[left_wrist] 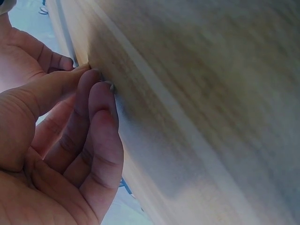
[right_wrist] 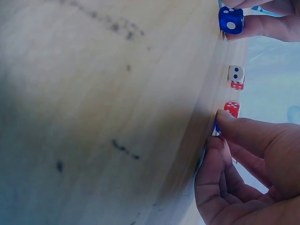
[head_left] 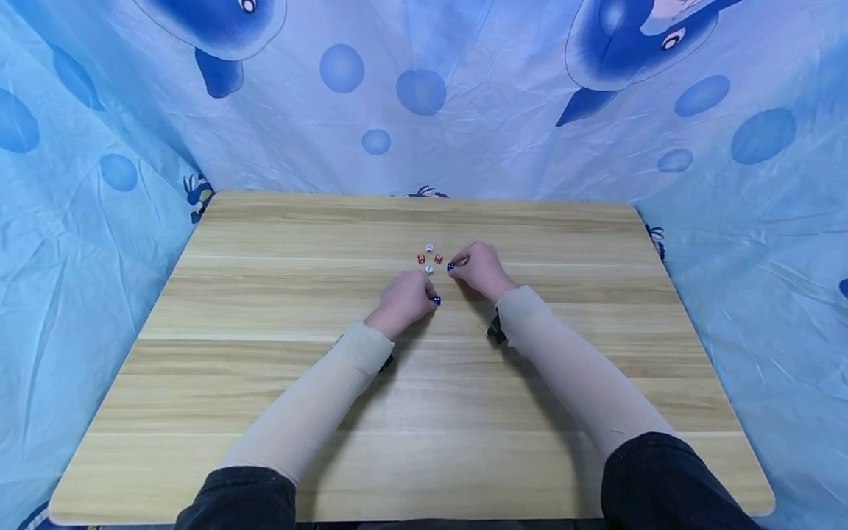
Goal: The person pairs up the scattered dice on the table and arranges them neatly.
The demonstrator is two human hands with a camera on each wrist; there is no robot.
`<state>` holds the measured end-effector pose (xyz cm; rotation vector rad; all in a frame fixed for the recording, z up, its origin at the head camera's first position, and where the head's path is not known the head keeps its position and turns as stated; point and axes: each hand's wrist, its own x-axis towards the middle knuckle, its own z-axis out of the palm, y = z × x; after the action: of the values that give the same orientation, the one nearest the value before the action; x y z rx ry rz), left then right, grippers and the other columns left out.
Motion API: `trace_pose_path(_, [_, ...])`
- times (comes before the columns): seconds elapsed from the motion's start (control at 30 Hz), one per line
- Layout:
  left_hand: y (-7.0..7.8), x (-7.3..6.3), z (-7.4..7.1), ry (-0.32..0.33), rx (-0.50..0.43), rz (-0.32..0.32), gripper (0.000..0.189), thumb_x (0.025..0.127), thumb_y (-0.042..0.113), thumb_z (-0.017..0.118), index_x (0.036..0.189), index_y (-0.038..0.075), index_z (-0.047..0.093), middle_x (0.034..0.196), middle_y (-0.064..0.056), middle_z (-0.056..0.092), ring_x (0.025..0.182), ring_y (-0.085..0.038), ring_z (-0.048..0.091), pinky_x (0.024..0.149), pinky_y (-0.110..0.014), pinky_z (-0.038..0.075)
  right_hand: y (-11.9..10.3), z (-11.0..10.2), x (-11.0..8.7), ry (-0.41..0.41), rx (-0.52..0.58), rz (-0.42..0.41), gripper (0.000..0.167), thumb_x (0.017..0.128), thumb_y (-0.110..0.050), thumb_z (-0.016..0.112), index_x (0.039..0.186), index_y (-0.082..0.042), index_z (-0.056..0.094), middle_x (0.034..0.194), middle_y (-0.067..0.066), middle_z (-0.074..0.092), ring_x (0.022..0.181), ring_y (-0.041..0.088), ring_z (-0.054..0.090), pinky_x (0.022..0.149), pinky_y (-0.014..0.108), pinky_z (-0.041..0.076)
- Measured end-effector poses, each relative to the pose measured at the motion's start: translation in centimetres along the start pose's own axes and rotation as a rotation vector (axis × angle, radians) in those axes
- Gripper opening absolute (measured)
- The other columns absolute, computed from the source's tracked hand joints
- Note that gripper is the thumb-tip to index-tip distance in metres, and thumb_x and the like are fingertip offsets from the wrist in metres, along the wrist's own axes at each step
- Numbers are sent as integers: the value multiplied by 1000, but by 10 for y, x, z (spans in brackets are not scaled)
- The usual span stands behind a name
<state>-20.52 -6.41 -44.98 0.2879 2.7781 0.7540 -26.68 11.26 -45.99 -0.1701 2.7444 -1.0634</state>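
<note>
Between thumb and fingertips my left hand pinches a blue die, whose white pips show in the right wrist view. My right hand pinches a second blue die, mostly covered by its fingers in the right wrist view. Just beyond the left hand lie two white dice, a far one and a near one. Between these sit two red dice, one on the left and one on the right, close to the right hand. In the left wrist view the fingers hide the left hand's die.
The dice lie on a wood-grain table with rounded front corners. A blue curtain with dolphins and bubbles hangs behind the table and along both sides. A dark device sits under the right wrist.
</note>
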Motion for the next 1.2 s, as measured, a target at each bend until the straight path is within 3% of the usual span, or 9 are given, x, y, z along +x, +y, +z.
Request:
trace_pose_path(0.47, [0, -1, 0, -8, -18, -9, 9, 83, 14, 84, 91, 14, 81, 99, 0, 74, 78, -15, 63, 67, -34, 53, 5, 0, -12, -42, -13, -1, 11, 88, -17, 83, 99, -15, 81, 105, 2, 72, 93, 18, 63, 83, 37, 50])
trace_pose_path(0.73, [0, 1, 0, -8, -5, -7, 9, 84, 15, 84, 93, 15, 81, 105, 0, 73, 82, -16, 64, 68, -34, 53, 4, 0, -30, -97, 4, -51, 14, 88, -17, 83, 101, -13, 81, 97, 0, 73, 86, 17, 66, 77, 35, 53])
trace_pose_path(0.93, [0, 1, 1, -7, -10, -16, 10, 85, 15, 83, 95, 15, 81, 103, 0, 73, 81, -16, 63, 66, -34, 52, 3, 5, -41, -137, 5, -96, 13, 88, -14, 82, 101, -12, 81, 97, -2, 74, 89, 14, 66, 82, 34, 52])
trace_pose_path(1.2, [0, 2, 1, -1, -25, -13, 8, 85, 14, 83, 93, 14, 81, 99, 1, 72, 78, -16, 62, 66, -33, 51, 3, 11, -50, -142, -8, -151, 12, 86, -12, 83, 98, -11, 81, 84, -5, 72, 78, 14, 65, 74, 33, 51])
